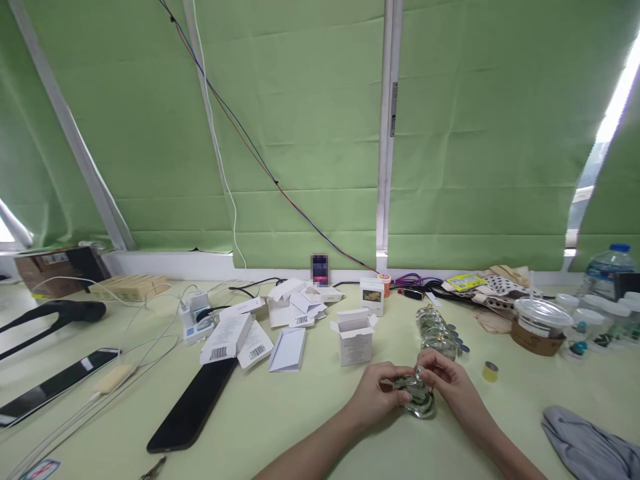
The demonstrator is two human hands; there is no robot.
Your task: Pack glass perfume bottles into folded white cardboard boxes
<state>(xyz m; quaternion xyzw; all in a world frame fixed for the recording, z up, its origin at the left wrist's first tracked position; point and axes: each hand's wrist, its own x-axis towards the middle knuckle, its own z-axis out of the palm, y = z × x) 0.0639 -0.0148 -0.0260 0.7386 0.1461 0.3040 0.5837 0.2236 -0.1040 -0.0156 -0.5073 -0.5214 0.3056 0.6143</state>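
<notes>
Over the table, my left hand (379,393) grips the left side of a round, clear, shiny ornament (421,405) with dark green tones inside. At its top edge the fingers of my right hand (447,378) pinch a small silvery piece. My fingers hide part of the ornament, so the exact shape of that piece cannot be made out. Just beyond my hands runs a row of similar round clear ornaments (434,328). Several small dark discs (461,341) lie along the right of that row.
An open white box (355,339) stands left of the row, near opened cartons (227,337). A black phone (194,407) lies at the left. To the right are a yellow tape roll (490,372), a grey cloth (585,437), a lidded bowl (540,327) and clear jars (583,333).
</notes>
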